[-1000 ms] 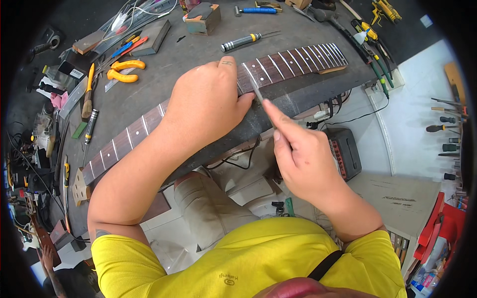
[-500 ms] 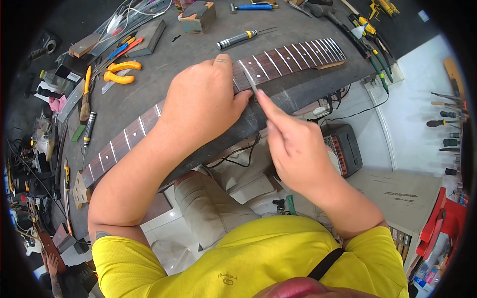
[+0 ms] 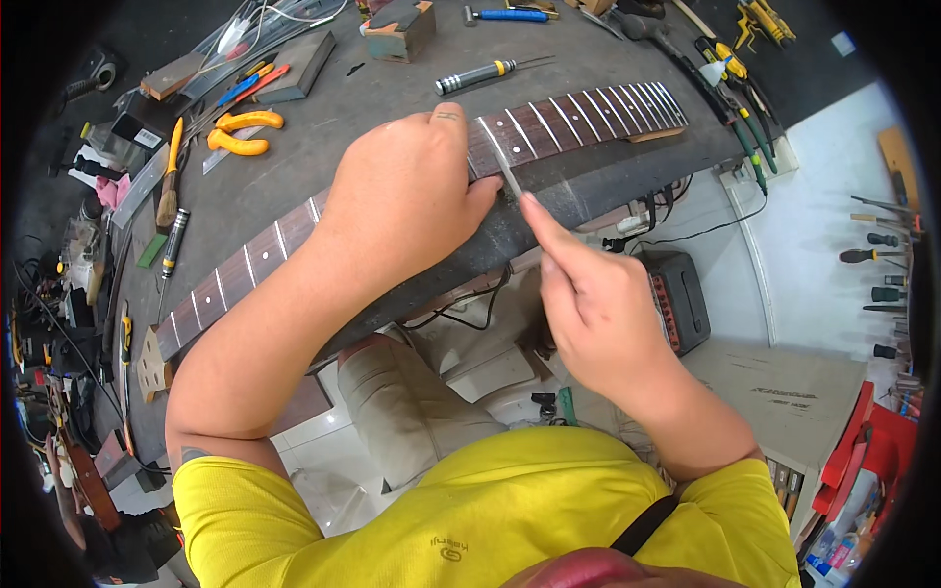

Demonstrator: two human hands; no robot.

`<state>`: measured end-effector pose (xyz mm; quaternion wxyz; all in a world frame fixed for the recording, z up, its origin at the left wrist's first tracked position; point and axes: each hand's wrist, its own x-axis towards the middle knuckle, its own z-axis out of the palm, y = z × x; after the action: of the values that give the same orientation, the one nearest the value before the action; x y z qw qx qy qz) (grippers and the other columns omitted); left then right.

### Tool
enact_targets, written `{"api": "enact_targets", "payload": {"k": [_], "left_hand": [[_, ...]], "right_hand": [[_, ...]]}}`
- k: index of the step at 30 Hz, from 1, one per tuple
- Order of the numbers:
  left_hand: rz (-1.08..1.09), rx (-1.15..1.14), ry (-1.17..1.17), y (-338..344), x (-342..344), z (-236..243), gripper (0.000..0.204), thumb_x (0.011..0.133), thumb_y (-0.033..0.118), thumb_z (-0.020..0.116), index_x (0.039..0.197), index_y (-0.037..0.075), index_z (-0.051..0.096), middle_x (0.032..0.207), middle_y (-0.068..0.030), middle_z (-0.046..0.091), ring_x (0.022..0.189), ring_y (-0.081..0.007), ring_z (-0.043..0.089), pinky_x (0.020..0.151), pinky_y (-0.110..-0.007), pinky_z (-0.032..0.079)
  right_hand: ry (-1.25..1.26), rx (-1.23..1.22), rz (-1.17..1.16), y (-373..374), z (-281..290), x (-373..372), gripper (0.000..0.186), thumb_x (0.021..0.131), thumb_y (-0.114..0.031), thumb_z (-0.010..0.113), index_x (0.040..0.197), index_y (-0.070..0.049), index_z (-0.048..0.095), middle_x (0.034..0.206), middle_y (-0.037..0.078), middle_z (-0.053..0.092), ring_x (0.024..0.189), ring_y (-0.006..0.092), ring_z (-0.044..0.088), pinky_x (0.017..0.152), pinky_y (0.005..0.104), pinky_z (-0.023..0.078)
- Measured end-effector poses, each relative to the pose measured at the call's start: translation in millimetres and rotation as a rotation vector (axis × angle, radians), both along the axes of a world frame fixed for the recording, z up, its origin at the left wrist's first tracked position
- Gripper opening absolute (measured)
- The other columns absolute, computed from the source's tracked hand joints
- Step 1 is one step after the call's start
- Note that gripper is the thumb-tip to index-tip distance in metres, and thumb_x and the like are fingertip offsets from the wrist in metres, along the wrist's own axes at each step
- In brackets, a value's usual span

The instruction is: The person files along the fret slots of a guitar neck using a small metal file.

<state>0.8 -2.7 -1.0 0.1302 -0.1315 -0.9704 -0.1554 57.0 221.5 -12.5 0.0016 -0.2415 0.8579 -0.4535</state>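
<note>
A guitar neck [image 3: 544, 127] with a dark fretboard, silver frets and pale dot markers lies slantwise along the near edge of the bench. My left hand [image 3: 407, 186] is closed over its middle, thumb on the near side, covering several frets. In my right hand [image 3: 603, 304] is a slim metal file [image 3: 512, 180], its visible blade reaching to the fret beside my left thumb. The right index finger stretches along the file; the other fingers are curled, and they hide its handle. At the left end the pale headstock [image 3: 154, 367] shows beyond my forearm.
On the dark bench [image 3: 392, 98] beyond the neck lie a screwdriver [image 3: 475, 76], yellow-handled pliers [image 3: 245, 133], a brush [image 3: 170, 186] and a wooden block [image 3: 400, 31]. More pliers [image 3: 750, 147] lie at the right end. Below stands a small amplifier [image 3: 676, 299].
My right hand has drawn back toward me and slightly right, pulling the file along the fret. The left hand keeps its grip on the neck. The whole view has shifted slightly.
</note>
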Motion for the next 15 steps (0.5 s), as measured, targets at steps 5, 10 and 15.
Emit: {"api": "enact_targets", "payload": {"k": [5, 10, 15], "left_hand": [[0.010, 0.007, -0.004, -3, 1, 3, 0.046, 0.087, 0.027, 0.088, 0.115, -0.003, 0.066, 0.097, -0.0253, 0.077, 0.094, -0.0469, 0.076, 0.081, -0.054, 0.061], [-0.023, 0.003, 0.013, -2, -2, -2, 0.048, 0.088, 0.027, 0.089, 0.116, -0.004, 0.066, 0.097, -0.0255, 0.077, 0.093, -0.0465, 0.076, 0.081, -0.053, 0.061], [-0.001, 0.006, -0.005, -2, 1, 3, 0.047, 0.087, 0.027, 0.089, 0.115, -0.004, 0.066, 0.097, -0.0252, 0.077, 0.094, -0.0463, 0.076, 0.081, -0.053, 0.061]], "right_hand": [[0.093, 0.044, 0.006, -3, -1, 4, 0.052, 0.104, 0.005, 0.058, 0.156, 0.001, 0.062, 0.075, 0.021, 0.059, 0.060, 0.0301, 0.053, 0.065, 0.0337, 0.050], [-0.040, 0.149, 0.105, 26, 14, 35, 0.055, 0.101, 0.003, 0.063, 0.156, 0.002, 0.061, 0.079, 0.024, 0.067, 0.067, 0.0413, 0.067, 0.066, 0.0460, 0.055], [-0.040, 0.072, 0.013, 18, 17, 21, 0.054, 0.101, 0.003, 0.063, 0.155, 0.001, 0.063, 0.078, 0.024, 0.067, 0.067, 0.0402, 0.068, 0.066, 0.0449, 0.055]]}}
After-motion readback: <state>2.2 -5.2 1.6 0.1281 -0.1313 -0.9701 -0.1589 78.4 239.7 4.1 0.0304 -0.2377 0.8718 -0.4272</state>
